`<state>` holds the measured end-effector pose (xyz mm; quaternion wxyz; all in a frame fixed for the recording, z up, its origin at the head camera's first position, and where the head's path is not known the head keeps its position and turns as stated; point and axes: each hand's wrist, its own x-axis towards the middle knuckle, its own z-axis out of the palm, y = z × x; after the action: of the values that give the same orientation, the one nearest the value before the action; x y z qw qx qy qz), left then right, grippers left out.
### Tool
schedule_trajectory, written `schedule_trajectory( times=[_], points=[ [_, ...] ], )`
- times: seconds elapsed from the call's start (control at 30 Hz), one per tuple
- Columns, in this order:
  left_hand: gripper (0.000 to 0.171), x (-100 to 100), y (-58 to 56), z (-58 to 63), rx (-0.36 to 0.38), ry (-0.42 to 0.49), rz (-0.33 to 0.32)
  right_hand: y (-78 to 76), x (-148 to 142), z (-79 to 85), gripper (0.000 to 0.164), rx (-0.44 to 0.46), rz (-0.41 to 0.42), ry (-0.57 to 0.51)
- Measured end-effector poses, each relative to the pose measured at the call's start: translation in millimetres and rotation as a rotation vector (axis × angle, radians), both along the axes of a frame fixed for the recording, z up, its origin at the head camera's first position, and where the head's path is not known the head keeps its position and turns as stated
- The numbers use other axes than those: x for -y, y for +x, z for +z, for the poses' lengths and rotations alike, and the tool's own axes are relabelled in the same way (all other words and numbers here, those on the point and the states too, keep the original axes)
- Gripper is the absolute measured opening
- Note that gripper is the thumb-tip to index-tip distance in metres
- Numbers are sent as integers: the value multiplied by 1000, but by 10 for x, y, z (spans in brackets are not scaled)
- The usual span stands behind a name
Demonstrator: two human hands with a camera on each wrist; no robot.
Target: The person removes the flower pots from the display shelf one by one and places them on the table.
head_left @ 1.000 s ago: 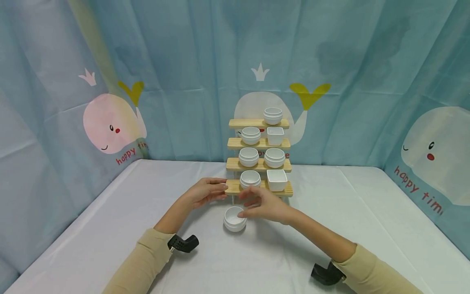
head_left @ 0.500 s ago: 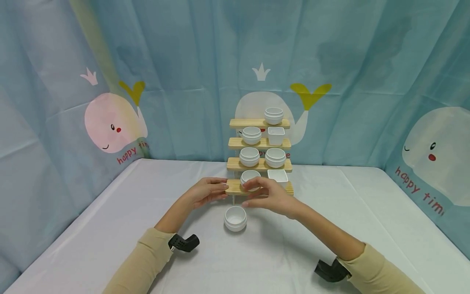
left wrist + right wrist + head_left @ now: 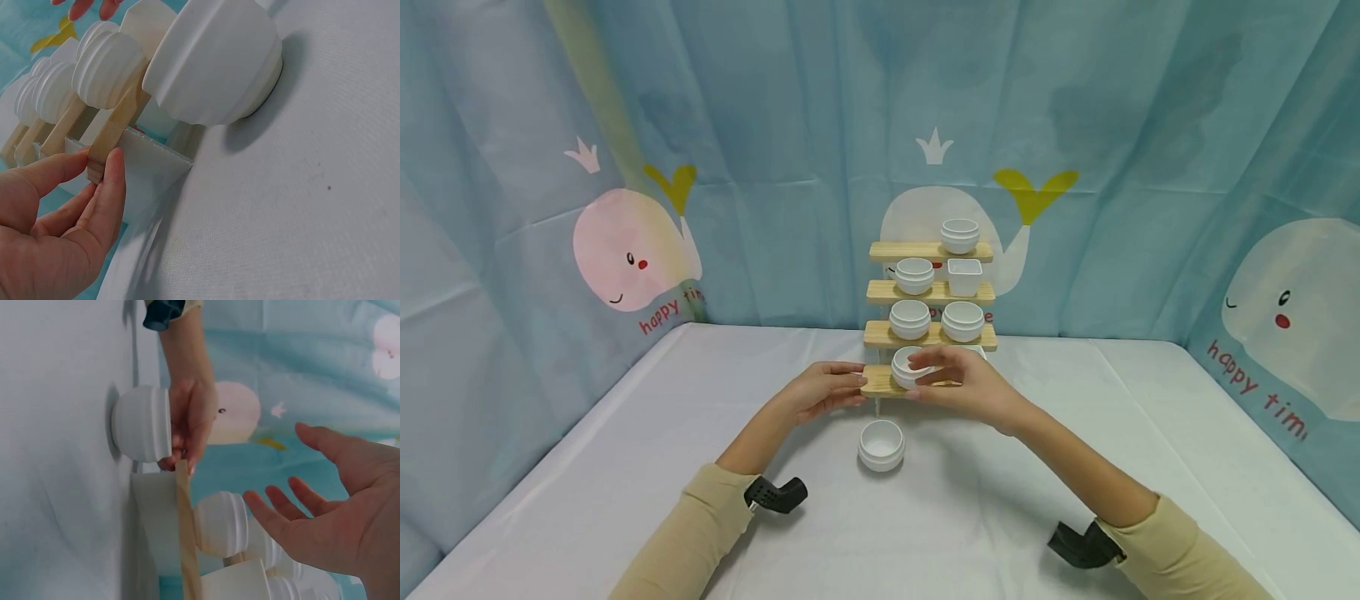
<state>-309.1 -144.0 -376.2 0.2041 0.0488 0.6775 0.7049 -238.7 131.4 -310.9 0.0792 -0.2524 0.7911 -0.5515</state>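
My left hand point(image 3: 823, 393) pinches the left end of the lowest wooden plank point(image 3: 115, 128) of a tiered display stand, thumb on one face and fingers on the other. Beside the round white bowl point(image 3: 906, 368) on that plank is my right hand point(image 3: 973, 387), its fingers spread and loosely bent. The right wrist view has a gap between thumb and fingers with nothing held; whether a fingertip touches the bowl I cannot tell. Behind this hand a square white bowl point(image 3: 240, 582) is mostly hidden in the head view. Another round white bowl point(image 3: 882, 447) stands upright on the table before the stand.
Higher planks point(image 3: 891, 292) carry more white bowls, round ones point(image 3: 909, 320) and a square one point(image 3: 964, 277); the top plank has one round bowl point(image 3: 959, 237) at its right. White cloth point(image 3: 1150, 450) covers the table. A blue printed curtain point(image 3: 775, 167) hangs behind.
My right hand has moved up and right, from above the bowl on the table to beside the round bowl on the lowest plank. The left hand keeps its hold.
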Motion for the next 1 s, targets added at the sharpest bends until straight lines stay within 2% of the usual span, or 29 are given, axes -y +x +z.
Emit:
schedule_trajectory(
  times=[0.3,1.0],
  points=[
    [52,2,-3,-5,4,-3,2,-30,-74,71,49,-12,-68,5],
    [52,4,-7,1,19,-4,9,-89,-235,166,46,-72,-113,-19]
  ],
)
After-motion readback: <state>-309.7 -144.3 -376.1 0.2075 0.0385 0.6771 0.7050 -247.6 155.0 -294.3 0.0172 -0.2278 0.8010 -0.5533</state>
